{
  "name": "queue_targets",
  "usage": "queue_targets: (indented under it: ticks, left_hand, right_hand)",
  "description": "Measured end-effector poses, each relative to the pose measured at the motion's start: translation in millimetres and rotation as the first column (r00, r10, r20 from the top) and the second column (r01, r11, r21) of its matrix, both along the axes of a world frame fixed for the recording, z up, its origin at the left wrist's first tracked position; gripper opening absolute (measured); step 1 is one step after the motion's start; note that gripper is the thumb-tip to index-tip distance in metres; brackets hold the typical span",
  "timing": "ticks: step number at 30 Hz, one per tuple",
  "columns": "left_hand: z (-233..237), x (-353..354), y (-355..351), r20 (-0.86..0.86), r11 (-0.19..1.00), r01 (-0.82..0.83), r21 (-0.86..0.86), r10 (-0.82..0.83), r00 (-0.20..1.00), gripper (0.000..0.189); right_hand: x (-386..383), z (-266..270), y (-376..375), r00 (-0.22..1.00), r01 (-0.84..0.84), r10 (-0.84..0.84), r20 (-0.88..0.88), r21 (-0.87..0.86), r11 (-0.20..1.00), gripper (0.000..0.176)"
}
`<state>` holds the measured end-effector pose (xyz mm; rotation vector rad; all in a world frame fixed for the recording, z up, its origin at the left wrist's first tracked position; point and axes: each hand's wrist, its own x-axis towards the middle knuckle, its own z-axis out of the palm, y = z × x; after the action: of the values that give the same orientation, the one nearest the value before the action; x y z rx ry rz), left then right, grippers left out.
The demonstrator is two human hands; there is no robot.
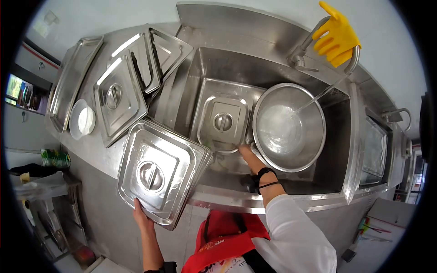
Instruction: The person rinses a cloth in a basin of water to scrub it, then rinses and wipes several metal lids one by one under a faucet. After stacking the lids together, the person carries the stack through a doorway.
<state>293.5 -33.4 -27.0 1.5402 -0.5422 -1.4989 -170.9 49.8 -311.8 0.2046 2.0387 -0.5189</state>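
My left hand (142,214) grips the near edge of a stack of wet steel pan lids (166,157), with the thumb on top and the other fingers hidden underneath. The stack leans over the counter's front edge, and its top lid carries a round recessed handle. Down in the sink, my right hand (246,152) is closed at the near right edge of another steel pan lid (223,102); its fingertips are partly hidden. Just right of that hand stands a large steel bowl (291,159) holding water, with a stream falling into it from the faucet (302,57).
More pan lids (119,93) lie overlapped on the left counter. Beside them are a white bowl (83,119) and a long steel tray (75,84). A yellow rubber glove (334,36) hangs on the faucet. The sink's front rim (268,202) runs below my right forearm.
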Motion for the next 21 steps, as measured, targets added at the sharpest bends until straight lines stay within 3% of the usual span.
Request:
queue_targets:
  ticks: [1, 2, 4, 7, 10, 11, 14, 18, 21]
  left_hand:
    - [-3, 3, 0, -0.016, 1.000, 0.013, 0.018, -0.013, 1.000, 0.046]
    - [-4, 5, -1, -0.036, 0.999, 0.029, 0.034, -0.027, 0.999, 0.046]
    - [-10, 9, -3, -0.085, 0.998, 0.054, 0.043, -0.050, 0.995, 0.047]
    - [-12, 11, -3, -0.148, 0.995, 0.092, 0.037, -0.086, 0.985, 0.048]
    - [-1, 5, 0, -0.169, 0.993, 0.110, 0.042, -0.101, 0.980, 0.049]
    - [0, 5, 0, -0.176, 0.993, 0.110, 0.039, -0.102, 0.979, 0.049]
    - [-13, 11, -3, -0.213, 0.988, 0.152, 0.015, -0.146, 0.966, 0.049]
    - [-9, 8, -3, -0.273, 0.983, 0.183, 0.020, -0.170, 0.947, 0.049]
    - [-13, 10, -5, -0.293, 0.980, 0.198, -0.018, -0.195, 0.936, 0.052]
  right_hand:
    - [0, -1, 3, 0.972, 0.174, -0.134, 0.191, -0.210, 0.962, 0.082]
    - [3, 0, 6, 0.981, 0.129, -0.080, 0.176, -0.283, 0.951, 0.075]
    - [22, 93, -6, 0.991, 0.034, 0.024, 0.130, -0.428, 0.903, 0.064]
    - [27, 160, -12, 0.994, 0.007, 0.046, 0.097, -0.486, 0.874, 0.038]
    - [30, 238, -17, 0.981, -0.131, 0.193, 0.033, -0.617, 0.776, 0.017]
    - [26, 252, -16, 0.983, -0.170, 0.178, -0.044, -0.588, 0.791, 0.017]
    - [-1, 280, 11, 0.999, 0.009, -0.034, -0.024, -0.674, 0.739, 0.019]
    - [-20, 341, 98, 0.991, 0.121, -0.120, 0.053, -0.711, 0.693, 0.023]
    - [-41, 329, 172, 0.963, 0.220, -0.266, 0.047, -0.707, 0.672, 0.023]
